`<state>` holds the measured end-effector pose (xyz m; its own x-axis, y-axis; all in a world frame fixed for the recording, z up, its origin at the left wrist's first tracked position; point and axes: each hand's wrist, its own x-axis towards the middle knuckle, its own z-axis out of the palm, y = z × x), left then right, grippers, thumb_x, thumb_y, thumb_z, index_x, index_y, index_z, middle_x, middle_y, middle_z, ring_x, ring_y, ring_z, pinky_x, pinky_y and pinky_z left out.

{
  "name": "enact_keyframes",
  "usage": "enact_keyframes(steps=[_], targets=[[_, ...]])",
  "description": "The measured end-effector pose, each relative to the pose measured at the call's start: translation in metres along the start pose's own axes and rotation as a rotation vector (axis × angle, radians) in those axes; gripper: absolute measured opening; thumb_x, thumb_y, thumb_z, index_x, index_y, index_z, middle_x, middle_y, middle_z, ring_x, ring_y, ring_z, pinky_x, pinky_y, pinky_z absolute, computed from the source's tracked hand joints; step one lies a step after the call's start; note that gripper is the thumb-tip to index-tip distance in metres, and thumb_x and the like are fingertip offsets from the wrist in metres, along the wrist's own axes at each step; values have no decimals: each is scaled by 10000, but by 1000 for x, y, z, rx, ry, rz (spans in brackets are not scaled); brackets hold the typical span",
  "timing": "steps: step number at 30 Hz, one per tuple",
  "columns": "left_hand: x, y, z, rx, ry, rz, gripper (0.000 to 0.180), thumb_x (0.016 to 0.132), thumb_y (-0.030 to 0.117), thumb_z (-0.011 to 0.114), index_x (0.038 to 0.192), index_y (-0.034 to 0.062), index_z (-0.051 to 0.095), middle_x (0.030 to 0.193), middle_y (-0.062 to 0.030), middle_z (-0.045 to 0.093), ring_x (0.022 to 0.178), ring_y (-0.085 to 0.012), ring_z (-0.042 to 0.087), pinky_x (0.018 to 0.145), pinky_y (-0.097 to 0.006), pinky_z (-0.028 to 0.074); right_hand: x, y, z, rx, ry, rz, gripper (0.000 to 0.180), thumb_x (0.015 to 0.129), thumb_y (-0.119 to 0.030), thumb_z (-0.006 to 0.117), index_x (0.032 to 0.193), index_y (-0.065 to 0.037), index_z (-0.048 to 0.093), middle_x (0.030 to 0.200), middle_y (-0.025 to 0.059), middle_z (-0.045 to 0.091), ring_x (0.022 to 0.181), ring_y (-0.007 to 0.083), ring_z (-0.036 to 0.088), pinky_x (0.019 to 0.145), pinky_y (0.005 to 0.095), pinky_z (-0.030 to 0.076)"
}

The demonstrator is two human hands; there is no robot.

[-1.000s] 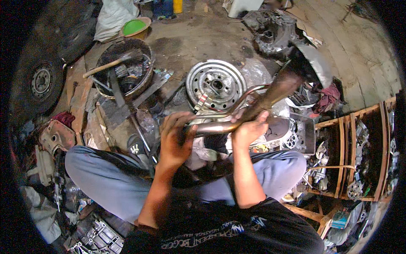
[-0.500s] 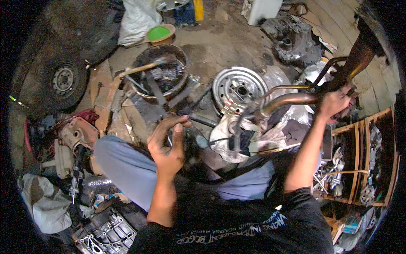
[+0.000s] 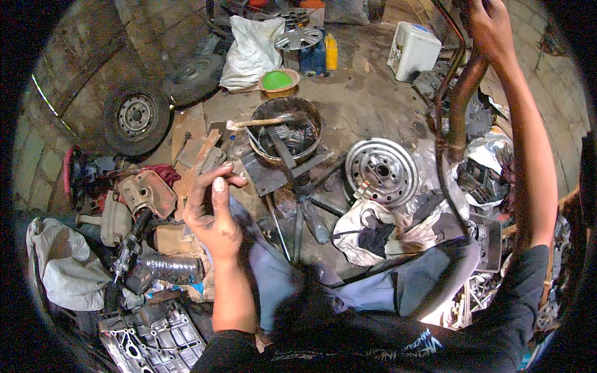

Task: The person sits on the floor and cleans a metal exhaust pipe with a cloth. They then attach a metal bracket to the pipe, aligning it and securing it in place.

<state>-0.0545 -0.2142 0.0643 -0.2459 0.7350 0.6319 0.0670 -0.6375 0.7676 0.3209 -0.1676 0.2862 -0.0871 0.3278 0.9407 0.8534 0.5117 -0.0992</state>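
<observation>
High at the right, my right hand [image 3: 492, 31] is closed round the upper end of a rusty bent metal pipe [image 3: 463, 102], which hangs upright with a thinner curved tube [image 3: 441, 112] along it. The tube's lower end reaches down by the stained rags [image 3: 360, 233]. My left hand [image 3: 214, 211] is raised in the air over my knee, fingers loosely bent and thumb apart, with nothing visible in it. Beyond it stands a round metal basin [image 3: 318, 138] with dark oily contents and a wooden-handled tool [image 3: 267, 122] across its rim.
A silver steel wheel [image 3: 382, 172] lies on the floor behind the rags. Tyres [image 3: 135, 118] lean at the left wall. An engine casting [image 3: 152, 339] and a grey sack [image 3: 65, 264] lie at the near left. A white jerrycan [image 3: 415, 51] stands at the back right.
My right hand has risen, swinging the pipe from nearly level to upright. My left hand's fingers are more bent. The head view has tilted up, showing more of the far floor.
</observation>
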Motion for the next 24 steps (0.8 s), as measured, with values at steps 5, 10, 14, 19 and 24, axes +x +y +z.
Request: enact_keyframes(steps=[5, 10, 14, 19, 24], targets=[[15, 6, -13, 46, 62, 49, 213, 953, 148, 572, 987, -32, 682, 811, -112, 667, 730, -185, 643, 719, -310, 509, 18, -29, 2, 75, -394, 28, 238, 1037, -220, 484, 1001, -10, 588, 802, -31, 516, 777, 86, 450, 686, 269, 414], [23, 15, -14, 110, 33, 106, 221, 962, 148, 562, 999, -37, 676, 811, -116, 671, 744, -181, 639, 714, -307, 512, -59, -34, 18, -35, -751, 154, 450, 1009, -416, 512, 1069, 3, 665, 868, 74, 666, 851, 175, 606, 807, 359, 490], [26, 29, -11, 175, -132, 37, 218, 952, 139, 580, 1002, -43, 686, 867, -117, 685, 811, -184, 649, 777, -310, 511, -129, -51, 17, 184, -1323, 411, 438, 1016, -380, 486, 1051, 19, 663, 851, 209, 678, 784, 259, 635, 746, 439, 500], [27, 34, -4, 312, -629, -155, 208, 919, 156, 634, 1020, -11, 707, 957, -121, 703, 893, -205, 663, 832, -317, 500, -221, -72, 47, 530, -1604, 579, 489, 1021, -419, 471, 985, 31, 658, 800, 222, 658, 724, 287, 617, 703, 454, 487], [29, -7, 9, 353, -1244, -10, 305, 897, 218, 678, 1132, 23, 666, 1027, -177, 696, 941, -317, 668, 841, -374, 506, -305, -88, 94, 708, -1655, 526, 584, 999, -486, 489, 925, 77, 627, 746, 260, 617, 713, 292, 621, 700, 452, 489]])
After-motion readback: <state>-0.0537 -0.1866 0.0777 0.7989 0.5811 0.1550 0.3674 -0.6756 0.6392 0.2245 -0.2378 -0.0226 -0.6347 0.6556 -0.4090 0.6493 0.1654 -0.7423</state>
